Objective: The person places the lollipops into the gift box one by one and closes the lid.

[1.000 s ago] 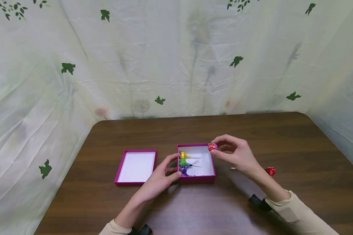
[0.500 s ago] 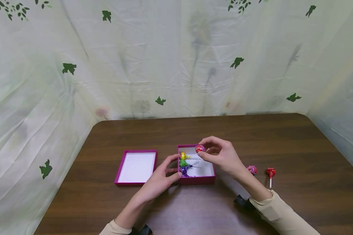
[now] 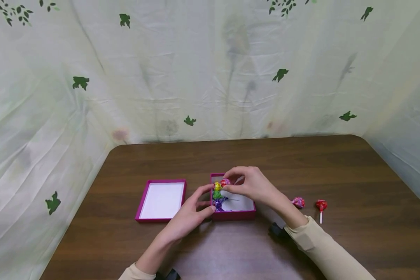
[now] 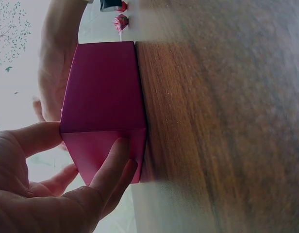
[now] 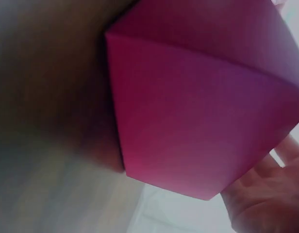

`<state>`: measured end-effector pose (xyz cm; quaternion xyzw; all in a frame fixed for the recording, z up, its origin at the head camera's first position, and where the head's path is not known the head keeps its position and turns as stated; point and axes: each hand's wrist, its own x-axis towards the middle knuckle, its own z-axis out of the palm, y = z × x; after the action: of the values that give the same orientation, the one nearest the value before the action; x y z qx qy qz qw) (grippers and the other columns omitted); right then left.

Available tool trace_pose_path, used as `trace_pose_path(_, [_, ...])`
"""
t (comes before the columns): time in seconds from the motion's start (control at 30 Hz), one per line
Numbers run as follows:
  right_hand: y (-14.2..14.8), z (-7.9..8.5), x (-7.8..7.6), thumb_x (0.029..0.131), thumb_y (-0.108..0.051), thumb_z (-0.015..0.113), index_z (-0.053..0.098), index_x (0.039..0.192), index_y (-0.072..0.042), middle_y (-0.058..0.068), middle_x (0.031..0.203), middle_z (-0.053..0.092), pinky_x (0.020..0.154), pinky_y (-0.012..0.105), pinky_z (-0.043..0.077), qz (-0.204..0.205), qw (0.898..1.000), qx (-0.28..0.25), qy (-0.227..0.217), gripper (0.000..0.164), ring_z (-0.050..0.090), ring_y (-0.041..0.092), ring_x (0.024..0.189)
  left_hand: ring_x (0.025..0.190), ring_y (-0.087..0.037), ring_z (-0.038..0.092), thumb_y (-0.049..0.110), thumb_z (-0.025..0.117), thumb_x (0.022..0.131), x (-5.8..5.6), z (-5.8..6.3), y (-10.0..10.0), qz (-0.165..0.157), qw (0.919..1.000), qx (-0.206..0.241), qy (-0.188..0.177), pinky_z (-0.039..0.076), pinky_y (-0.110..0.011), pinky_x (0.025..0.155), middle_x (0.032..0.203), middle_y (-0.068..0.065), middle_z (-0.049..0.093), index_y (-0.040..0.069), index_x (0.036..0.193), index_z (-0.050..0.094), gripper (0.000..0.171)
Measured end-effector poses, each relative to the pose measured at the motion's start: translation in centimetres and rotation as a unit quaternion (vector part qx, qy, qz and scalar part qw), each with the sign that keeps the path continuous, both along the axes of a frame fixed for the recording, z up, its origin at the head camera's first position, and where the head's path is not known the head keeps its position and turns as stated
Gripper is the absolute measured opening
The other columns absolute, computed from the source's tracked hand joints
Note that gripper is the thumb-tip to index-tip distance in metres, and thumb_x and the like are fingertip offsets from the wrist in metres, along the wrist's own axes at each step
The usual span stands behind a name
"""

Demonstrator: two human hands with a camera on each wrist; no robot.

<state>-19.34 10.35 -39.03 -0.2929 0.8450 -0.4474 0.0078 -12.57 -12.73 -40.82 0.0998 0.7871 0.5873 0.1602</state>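
Note:
A shallow magenta box [image 3: 233, 216] with a white inside stands upright on the table. Along its left side lie a yellow lollipop [image 3: 217, 186], a green lollipop [image 3: 217, 194] and a purple lollipop [image 3: 218, 204]. My left hand [image 3: 192, 206] grips the box's left side, thumb at the near corner and index finger at the far one; in the left wrist view its other fingers [image 4: 113, 167] press the outer wall. Over the box, my right hand [image 3: 253, 186] pinches a red lollipop [image 3: 225, 182] by its wrapped head, close to the yellow one. The right hand hides its stick.
The matching magenta lid [image 3: 161, 200] lies left of the box, white inside up. On the right, a pink-and-purple lollipop [image 3: 298, 202] and another red lollipop [image 3: 321, 204] lie on the brown table [image 3: 364, 175]. A pale curtain [image 3: 210, 77] hangs behind.
My right hand has carried the red lollipop left and down, from the box's far right corner to beside the yellow lollipop. The left hand has stayed on the box.

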Motion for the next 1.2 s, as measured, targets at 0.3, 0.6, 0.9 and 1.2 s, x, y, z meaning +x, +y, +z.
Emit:
trace_pose_path(0.3, [-1.0,0.1,-1.1,0.080,-0.027,0.083,0.075,0.099,-0.018,-0.014,0.084,0.068,0.067,0.030,0.049,0.016,0.995,0.101,-0.007,0.022,0.059,0.009,0.077,0.124,-0.033,0.053,0.016,0.064,0.096,0.1,0.1,0.1,0.000,1.0000,0.009,0.001,0.049,-0.047,0.092,0.153,-0.009,0.035,0.020,0.147,0.041,0.056])
trace_pose_path(0.6, [-0.9,-0.8,-1.3,0.079,-0.028,0.083,0.077,0.097,-0.019,-0.015,0.083,0.067,0.062,0.025,0.045,0.023,0.979,0.179,0.097,0.021,0.054,0.004,0.068,0.124,-0.033,0.053,0.016,0.063,0.096,0.1,0.3,0.3,0.001,1.0000,0.009,0.001,0.051,-0.044,0.090,0.155,-0.009,0.033,0.020,0.147,0.041,0.056])
trace_pose_path(0.9, [-1.3,-0.8,-1.4,0.077,-0.027,0.084,0.077,0.093,-0.021,-0.018,0.075,0.064,0.058,0.025,0.043,0.004,0.975,0.203,0.086,0.019,0.052,0.004,0.062,0.125,-0.031,0.053,0.018,0.063,0.096,-0.1,0.3,0.2,0.000,1.0000,-0.004,-0.007,0.049,-0.046,0.092,0.154,-0.006,0.033,0.022,0.148,0.040,0.057])
trace_pose_path(1.2, [-1.9,-1.6,-1.1,0.075,-0.028,0.086,0.078,0.094,-0.022,-0.013,0.077,0.068,0.059,0.025,0.042,-0.025,0.970,0.214,0.113,0.021,0.051,0.005,0.062,0.125,-0.034,0.053,0.017,0.064,0.096,0.2,0.4,0.1,0.005,1.0000,0.008,-0.002,0.050,-0.046,0.091,0.155,-0.010,0.033,0.021,0.148,0.041,0.056])
